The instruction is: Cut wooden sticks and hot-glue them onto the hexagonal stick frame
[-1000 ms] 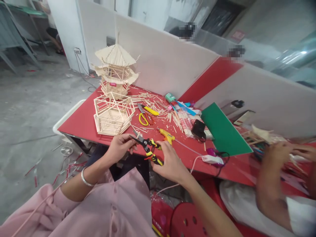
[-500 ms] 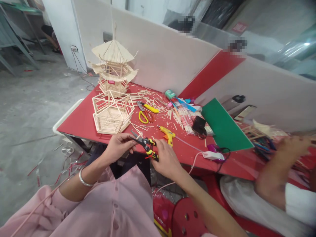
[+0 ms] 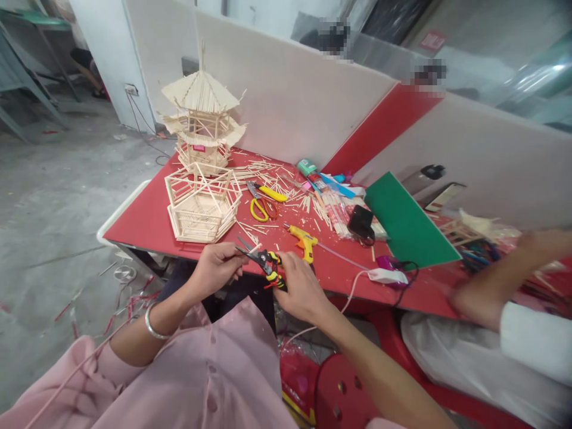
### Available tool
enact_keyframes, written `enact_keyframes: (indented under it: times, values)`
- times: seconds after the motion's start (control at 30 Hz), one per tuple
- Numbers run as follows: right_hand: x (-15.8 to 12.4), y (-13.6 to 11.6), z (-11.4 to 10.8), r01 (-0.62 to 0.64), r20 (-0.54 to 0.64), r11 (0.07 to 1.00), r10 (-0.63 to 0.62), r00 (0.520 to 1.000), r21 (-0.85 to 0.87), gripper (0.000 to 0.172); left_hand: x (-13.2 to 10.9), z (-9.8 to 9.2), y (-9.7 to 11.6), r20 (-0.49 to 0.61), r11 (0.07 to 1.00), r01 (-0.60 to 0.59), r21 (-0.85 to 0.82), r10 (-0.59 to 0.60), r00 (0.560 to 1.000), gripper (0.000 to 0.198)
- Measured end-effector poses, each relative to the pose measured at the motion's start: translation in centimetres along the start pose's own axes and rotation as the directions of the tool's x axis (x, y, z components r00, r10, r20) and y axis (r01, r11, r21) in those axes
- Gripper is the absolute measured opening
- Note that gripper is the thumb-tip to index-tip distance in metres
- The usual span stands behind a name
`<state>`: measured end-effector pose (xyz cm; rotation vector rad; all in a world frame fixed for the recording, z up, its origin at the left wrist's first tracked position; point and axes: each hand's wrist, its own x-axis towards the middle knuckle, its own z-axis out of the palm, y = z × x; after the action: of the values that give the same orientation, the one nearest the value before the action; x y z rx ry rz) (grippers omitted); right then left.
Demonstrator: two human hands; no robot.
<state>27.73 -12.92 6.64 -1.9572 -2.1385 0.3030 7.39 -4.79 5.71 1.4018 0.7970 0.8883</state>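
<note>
In the head view my right hand (image 3: pixel 302 287) is wrapped round the black-and-yellow handles of a pair of snips (image 3: pixel 263 260), whose dark blades are parted and point left. My left hand (image 3: pixel 218 269) is closed in a pinch right at the blades; what it grips there, if anything, is too small to make out. Both hands are at the table's front edge. Just beyond them stands an open hexagonal frame of wooden sticks (image 3: pixel 203 208). Behind that frame rises a stick-built pagoda model (image 3: pixel 201 122) with tiered roofs.
On the red table (image 3: pixel 143 223) lie yellow-handled scissors (image 3: pixel 259 208), a yellow glue gun (image 3: pixel 304 240) and many loose sticks (image 3: pixel 257 173). A green board (image 3: pixel 409 223) leans at the right, near a white power strip (image 3: pixel 386 276). At far right is a co-worker's arm (image 3: pixel 496 286).
My hands and the snips stay almost in place, with the view shifting slightly. At the right, the co-worker's arm has moved.
</note>
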Motion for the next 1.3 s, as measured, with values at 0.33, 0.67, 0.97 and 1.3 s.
enact_keyframes:
  times: [0.33,0.67,0.97,1.3]
  values:
    - [0.4,0.2,0.6,-0.016,0.088,0.996,0.008,0.996,0.087,0.047,0.4,-0.4,-1.6,0.067,0.986,0.150,-0.066,-0.146,0.987,0.026]
    - [0.2,-0.7,0.4,0.006,0.133,0.989,-0.026,0.991,0.145,0.056,0.7,-1.4,-1.8,0.350,0.792,0.426,-0.437,-0.286,0.892,0.035]
    - [0.2,-0.8,0.5,-0.055,0.175,0.994,0.037,0.984,0.096,0.042,0.6,-1.1,-2.1,0.319,0.802,0.420,-0.424,-0.302,0.898,0.035]
    - [-1.8,0.0,0.7,-0.266,0.285,0.919,0.182,0.941,0.292,0.024,0.2,-1.2,-2.6,0.111,0.958,0.228,-0.174,-0.211,0.971,0.036]
